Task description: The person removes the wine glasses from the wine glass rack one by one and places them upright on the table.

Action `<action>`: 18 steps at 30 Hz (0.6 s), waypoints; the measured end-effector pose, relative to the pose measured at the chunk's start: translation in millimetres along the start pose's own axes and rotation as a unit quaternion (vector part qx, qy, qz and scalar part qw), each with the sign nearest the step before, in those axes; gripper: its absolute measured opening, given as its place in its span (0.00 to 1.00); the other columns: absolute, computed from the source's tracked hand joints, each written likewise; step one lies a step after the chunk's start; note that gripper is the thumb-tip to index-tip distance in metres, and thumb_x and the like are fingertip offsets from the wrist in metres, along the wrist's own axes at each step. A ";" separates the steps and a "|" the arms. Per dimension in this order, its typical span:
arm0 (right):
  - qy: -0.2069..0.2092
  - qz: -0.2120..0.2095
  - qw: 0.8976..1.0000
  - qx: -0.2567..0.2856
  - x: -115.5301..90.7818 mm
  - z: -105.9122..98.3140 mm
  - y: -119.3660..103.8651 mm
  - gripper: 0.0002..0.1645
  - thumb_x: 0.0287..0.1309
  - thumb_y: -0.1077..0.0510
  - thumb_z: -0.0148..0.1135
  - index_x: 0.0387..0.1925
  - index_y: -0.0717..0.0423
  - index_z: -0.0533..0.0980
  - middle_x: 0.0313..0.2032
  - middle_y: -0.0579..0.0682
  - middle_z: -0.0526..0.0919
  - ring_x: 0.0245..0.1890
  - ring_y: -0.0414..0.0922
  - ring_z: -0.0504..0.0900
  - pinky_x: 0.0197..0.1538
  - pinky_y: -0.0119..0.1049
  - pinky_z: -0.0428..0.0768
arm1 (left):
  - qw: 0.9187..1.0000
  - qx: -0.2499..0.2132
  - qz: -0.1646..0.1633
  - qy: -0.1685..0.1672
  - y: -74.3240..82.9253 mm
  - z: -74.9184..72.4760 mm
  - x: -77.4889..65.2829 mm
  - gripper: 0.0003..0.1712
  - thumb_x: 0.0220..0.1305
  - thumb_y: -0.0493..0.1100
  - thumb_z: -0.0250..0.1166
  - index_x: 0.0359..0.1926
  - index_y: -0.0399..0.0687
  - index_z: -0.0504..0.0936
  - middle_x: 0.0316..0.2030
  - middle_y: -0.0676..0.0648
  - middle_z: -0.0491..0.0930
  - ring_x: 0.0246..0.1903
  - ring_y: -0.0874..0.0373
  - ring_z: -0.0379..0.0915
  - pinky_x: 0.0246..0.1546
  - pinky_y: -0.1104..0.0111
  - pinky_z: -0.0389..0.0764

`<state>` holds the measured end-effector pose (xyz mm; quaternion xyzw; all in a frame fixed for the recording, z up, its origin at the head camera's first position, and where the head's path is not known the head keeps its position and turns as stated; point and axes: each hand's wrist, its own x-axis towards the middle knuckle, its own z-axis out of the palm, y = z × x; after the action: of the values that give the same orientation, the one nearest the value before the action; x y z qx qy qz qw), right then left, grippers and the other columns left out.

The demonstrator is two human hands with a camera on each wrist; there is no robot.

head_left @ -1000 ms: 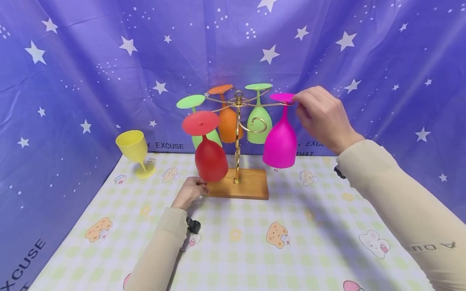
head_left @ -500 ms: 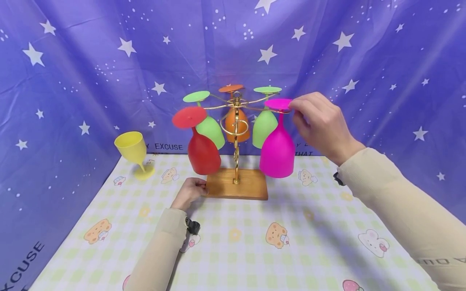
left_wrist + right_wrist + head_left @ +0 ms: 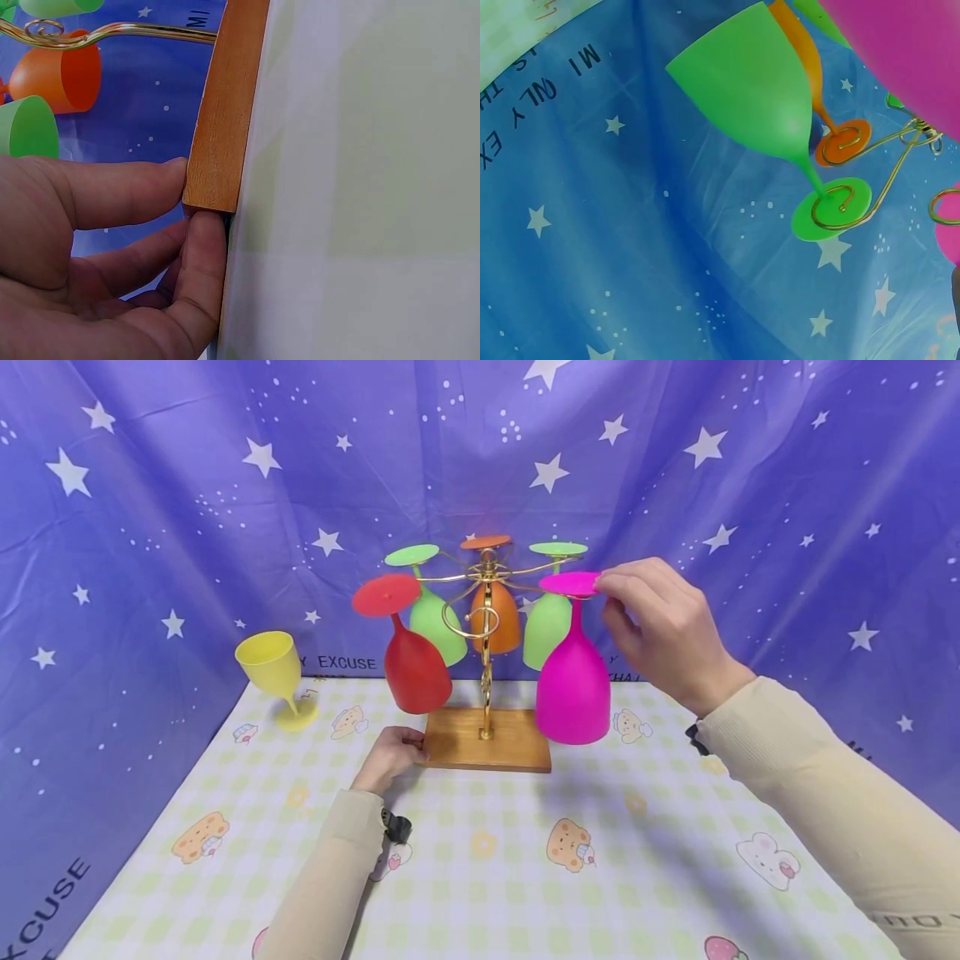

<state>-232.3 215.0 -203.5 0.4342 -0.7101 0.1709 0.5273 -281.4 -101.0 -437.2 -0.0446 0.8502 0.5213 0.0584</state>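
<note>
My right hand [image 3: 663,631] pinches the rim of the foot of a magenta wine goblet [image 3: 573,685], which hangs upside down from an arm of a gold wire goblet rack [image 3: 487,685]. In the right wrist view that hand is almost out of frame, and the magenta goblet [image 3: 907,52] fills the upper right corner. Low at the left, my left hand [image 3: 388,758] grips the end of the rack's wooden base [image 3: 517,745]. The left wrist view has its thumb on the top edge of the base [image 3: 225,112] and fingers against the end.
A red goblet [image 3: 416,668], two green goblets [image 3: 435,627] and an orange goblet [image 3: 498,618] also hang upside down on the rack. Upright at the table's back left stands a yellow goblet [image 3: 268,660]. A purple starry curtain [image 3: 420,460] closes off the back and sides.
The rack's top has turned: the magenta goblet came nearer with my right hand, the red one went left and back, and the orange and far green ones moved right. My left hand stayed put.
</note>
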 end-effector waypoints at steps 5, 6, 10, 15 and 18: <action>-0.004 0.001 1.000 0.011 4.0 2.6 -4.2 0.12 0.53 0.75 0.51 0.36 0.66 0.79 0.33 0.58 0.82 0.35 0.55 0.78 0.42 0.47 0.77 | 1.000 0.001 -0.006 0.000 0.5 -0.1 -0.7 0.17 0.47 0.27 0.66 0.42 0.30 0.81 0.39 0.40 0.81 0.34 0.52 0.75 0.36 0.67 0.77; -0.006 0.000 1.000 0.013 4.9 3.8 -4.5 0.12 0.53 0.75 0.51 0.36 0.66 0.79 0.33 0.58 0.82 0.35 0.55 0.78 0.42 0.46 0.77 | 1.000 0.001 -0.006 0.000 0.6 -0.4 -0.8 0.17 0.47 0.27 0.66 0.42 0.31 0.81 0.39 0.40 0.81 0.34 0.52 0.75 0.36 0.67 0.77; -0.020 -0.003 1.000 0.014 8.4 7.3 -4.3 0.11 0.54 0.75 0.54 0.36 0.65 0.80 0.34 0.57 0.83 0.37 0.53 0.80 0.46 0.45 0.77 | 1.000 -0.003 0.000 0.000 -0.3 -0.9 -1.1 0.16 0.46 0.26 0.66 0.41 0.30 0.81 0.37 0.40 0.81 0.33 0.53 0.75 0.35 0.67 0.77; -0.042 0.013 0.999 0.002 13.5 9.8 -2.3 0.12 0.55 0.75 0.56 0.35 0.62 0.81 0.32 0.55 0.84 0.37 0.52 0.81 0.46 0.47 0.79 | 1.000 -0.003 0.008 -0.001 0.1 -1.0 -2.2 0.16 0.45 0.26 0.66 0.41 0.30 0.82 0.37 0.40 0.81 0.33 0.53 0.75 0.35 0.67 0.77; -0.053 0.033 0.998 0.001 16.2 9.8 -0.9 0.13 0.54 0.75 0.57 0.35 0.60 0.82 0.32 0.54 0.85 0.36 0.52 0.82 0.43 0.49 0.79 | 1.000 -0.002 0.009 0.000 0.6 -1.3 -2.2 0.16 0.46 0.27 0.66 0.41 0.30 0.82 0.37 0.40 0.81 0.34 0.52 0.75 0.36 0.66 0.77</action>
<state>-238.6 200.5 -193.0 0.4195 -0.7507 0.1655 0.4828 -279.3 -101.8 -435.8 -0.0371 0.8496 0.5234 0.0535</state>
